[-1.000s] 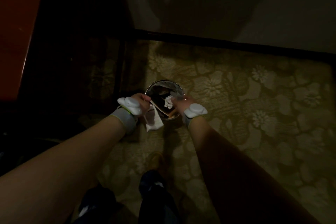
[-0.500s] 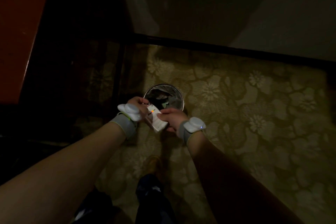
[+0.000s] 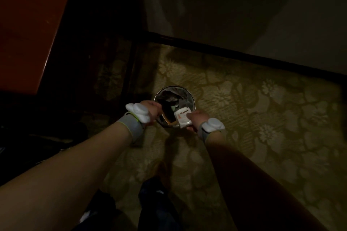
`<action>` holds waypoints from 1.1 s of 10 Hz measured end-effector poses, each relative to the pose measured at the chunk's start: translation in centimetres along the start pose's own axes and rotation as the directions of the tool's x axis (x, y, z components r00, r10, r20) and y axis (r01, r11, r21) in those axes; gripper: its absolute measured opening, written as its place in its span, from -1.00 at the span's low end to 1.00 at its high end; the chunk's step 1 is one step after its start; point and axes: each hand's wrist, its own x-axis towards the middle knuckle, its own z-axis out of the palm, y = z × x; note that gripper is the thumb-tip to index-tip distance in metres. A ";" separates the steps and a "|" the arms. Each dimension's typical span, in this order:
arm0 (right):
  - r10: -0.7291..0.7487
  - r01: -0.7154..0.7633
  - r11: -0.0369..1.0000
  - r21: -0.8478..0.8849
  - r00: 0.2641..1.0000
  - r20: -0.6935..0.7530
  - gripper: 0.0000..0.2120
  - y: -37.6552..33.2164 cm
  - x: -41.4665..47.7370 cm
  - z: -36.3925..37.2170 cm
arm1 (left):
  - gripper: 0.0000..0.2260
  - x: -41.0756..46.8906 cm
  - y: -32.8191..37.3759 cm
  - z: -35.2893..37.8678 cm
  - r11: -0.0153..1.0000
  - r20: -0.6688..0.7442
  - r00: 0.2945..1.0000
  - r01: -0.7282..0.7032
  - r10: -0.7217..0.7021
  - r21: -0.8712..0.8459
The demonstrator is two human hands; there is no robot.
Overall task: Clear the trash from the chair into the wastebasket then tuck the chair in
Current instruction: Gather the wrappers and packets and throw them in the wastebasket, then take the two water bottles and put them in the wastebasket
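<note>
A small round metal wastebasket (image 3: 191, 97) stands on the patterned carpet below me, with dark trash inside. My right hand (image 3: 197, 119) grips a white paper packet (image 3: 182, 119) with orange print, held over the basket's near right rim. My left hand (image 3: 153, 110) is at the basket's left rim with its fingers curled; whether it holds the rim or anything else is hidden in the dim light. Both wrists wear grey bands with white devices. The chair is not in view.
A dark wooden furniture piece (image 3: 33, 24) with a thin leg (image 3: 129, 73) stands to the left of the basket. A dark baseboard (image 3: 244, 56) and a wall run along the back. My legs and a foot (image 3: 157, 193) are below the basket. Floral carpet (image 3: 272, 118) spreads to the right.
The white packet passed from between both hands to my right hand alone and moved right, over the basket. My left hand shifted up to the basket's left rim.
</note>
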 end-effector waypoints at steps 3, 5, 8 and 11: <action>-0.028 0.022 0.952 -0.304 1.000 -0.013 -0.78 0.8 -1.0 4.8 | -0.78 -0.8 -3.6 -4.2 0.999 -0.010 0.999 -0.041 0.041 -0.035; -0.060 0.131 0.873 -0.470 0.985 0.163 -0.63 2.4 -5.8 13.9 | -0.82 -1.9 -8.2 -10.2 0.996 -0.073 0.997 -0.042 0.037 -0.077; -0.043 0.300 0.720 -0.625 0.919 0.392 -0.83 2.7 -17.1 34.0 | -0.81 -5.5 -19.0 -25.7 0.991 -0.289 0.955 -0.093 0.061 -0.096; 0.049 0.422 0.602 -0.678 0.828 0.559 -0.91 5.5 -27.5 54.6 | -0.82 -12.5 -30.4 -44.0 0.993 -0.631 0.771 -0.013 0.084 0.117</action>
